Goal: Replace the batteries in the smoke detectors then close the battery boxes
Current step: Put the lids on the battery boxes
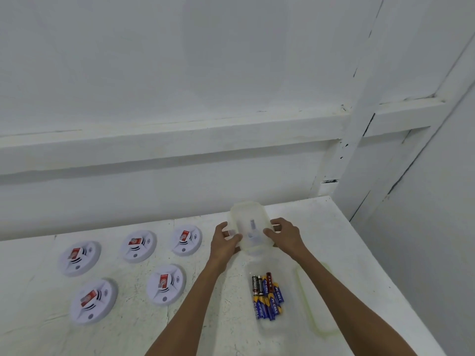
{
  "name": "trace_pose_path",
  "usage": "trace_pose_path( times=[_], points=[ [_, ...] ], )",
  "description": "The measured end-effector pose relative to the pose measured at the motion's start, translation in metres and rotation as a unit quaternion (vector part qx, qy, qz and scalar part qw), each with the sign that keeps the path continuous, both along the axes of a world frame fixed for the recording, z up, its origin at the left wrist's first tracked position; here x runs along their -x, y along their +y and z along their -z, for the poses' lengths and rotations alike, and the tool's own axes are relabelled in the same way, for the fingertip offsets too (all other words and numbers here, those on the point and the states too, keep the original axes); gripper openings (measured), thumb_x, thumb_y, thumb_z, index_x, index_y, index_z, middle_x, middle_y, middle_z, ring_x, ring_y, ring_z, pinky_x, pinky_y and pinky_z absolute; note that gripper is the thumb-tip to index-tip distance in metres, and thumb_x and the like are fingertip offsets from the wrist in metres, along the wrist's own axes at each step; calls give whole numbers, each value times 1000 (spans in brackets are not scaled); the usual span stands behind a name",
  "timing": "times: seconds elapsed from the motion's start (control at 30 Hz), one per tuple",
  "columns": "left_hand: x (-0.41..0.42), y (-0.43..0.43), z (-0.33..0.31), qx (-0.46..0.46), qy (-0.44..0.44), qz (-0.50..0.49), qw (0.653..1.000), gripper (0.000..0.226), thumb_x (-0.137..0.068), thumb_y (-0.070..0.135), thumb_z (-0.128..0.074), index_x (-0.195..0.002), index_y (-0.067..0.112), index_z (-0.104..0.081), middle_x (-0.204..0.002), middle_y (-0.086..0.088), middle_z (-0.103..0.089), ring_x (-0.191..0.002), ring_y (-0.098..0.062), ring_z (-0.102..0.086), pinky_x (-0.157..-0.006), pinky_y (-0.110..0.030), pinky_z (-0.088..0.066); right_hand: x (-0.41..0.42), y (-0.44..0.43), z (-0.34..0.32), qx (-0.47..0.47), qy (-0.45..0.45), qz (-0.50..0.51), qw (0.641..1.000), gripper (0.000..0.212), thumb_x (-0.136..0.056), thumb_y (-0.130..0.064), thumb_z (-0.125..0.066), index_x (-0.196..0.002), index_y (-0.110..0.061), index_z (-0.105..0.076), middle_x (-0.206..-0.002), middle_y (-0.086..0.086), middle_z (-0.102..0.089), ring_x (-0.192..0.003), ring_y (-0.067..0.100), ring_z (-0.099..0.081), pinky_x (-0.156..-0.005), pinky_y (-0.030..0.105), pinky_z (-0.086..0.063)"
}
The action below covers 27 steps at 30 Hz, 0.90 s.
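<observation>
Both hands are gripping a translucent, milky plastic lid (251, 228), a rounded rectangle with a raised rim, and holding it tilted up above the white painted tabletop (334, 227). The left hand (225, 240) is clasping the lid's edge at nine o'clock, thumb pressing on the upper face, the other fingers hidden behind. The right hand (284, 233) is clasping the opposite edge at three o'clock in the same way. Neither hand is spread; each is pinching the lid between thumb and fingers.

The lid's long axis is running from six to twelve o'clock, away from the person. At six o'clock from the grip, nearer the body, the clear shallow plastic box (305, 299) is standing open on the table, its own long axis lying the same way. Inside it, a cluster of cylindrical batteries (267, 295), glossy blue-and-yellow ones with a few black ones, is lying mostly lengthwise toward its left half.

The round white plastic smoke detectors (165, 285), five of them with red labels on their faces, are lying flat at nine o'clock from the box, well apart from both hands. The left hand is nearer to them; the right is nearer the box's far rim.

The tabletop is looking rough and scuffed, so the smooth lid would likely rest steadily wherever it is set down.
</observation>
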State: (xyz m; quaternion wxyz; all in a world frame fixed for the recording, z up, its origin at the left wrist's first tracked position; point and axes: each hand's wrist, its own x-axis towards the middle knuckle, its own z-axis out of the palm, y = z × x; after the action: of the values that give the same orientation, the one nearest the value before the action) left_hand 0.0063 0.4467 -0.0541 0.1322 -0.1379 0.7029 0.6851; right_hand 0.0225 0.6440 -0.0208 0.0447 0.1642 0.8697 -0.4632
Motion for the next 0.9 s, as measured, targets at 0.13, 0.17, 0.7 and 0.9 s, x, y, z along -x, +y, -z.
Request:
trace_pose_path(
  times=[0.13, 0.17, 0.7, 0.9],
  points=[
    [3, 0, -1, 80, -9, 8, 997, 59, -92, 16, -73, -147, 11, -50, -139, -8, -53, -118, -30, -60, -82, -37, -60, 2, 3, 5, 33, -15, 22, 999, 49, -85, -35, -75, -125, -10, -64, -118, 6, -66, -92, 21, -67, -81, 39, -61],
    [6, 0, -1, 106, -7, 23, 994, 56, -92, 16, -72, -144, 9, -54, -137, -10, -56, -120, -32, -60, -90, -40, -58, 3, 4, 7, 36, -17, 23, 999, 48, -84, -36, -76, -122, -9, -66, -116, 5, -67, -96, 22, -67, -86, 42, -59],
    [45, -7, -11, 34, -73, 72, 994, 79, -81, -15, -69, -151, 12, -44, -90, -12, -68, -86, -23, -66, -78, -33, -59, 22, 12, -3, 81, -75, 37, 993, 19, -77, -18, -83, -88, -8, -72, -87, 9, -72, -77, 21, -69, -81, 36, -61],
    [49, -7, -16, 62, -57, 123, 989, 88, -83, -15, -65, -157, 25, -37, -83, -13, -61, -77, -19, -60, -86, -36, -60, 27, 15, -12, 84, -89, 22, 992, 9, -83, -11, -77, -84, -10, -68, -93, 11, -70, -82, 22, -69, -83, 36, -61]
  ],
)
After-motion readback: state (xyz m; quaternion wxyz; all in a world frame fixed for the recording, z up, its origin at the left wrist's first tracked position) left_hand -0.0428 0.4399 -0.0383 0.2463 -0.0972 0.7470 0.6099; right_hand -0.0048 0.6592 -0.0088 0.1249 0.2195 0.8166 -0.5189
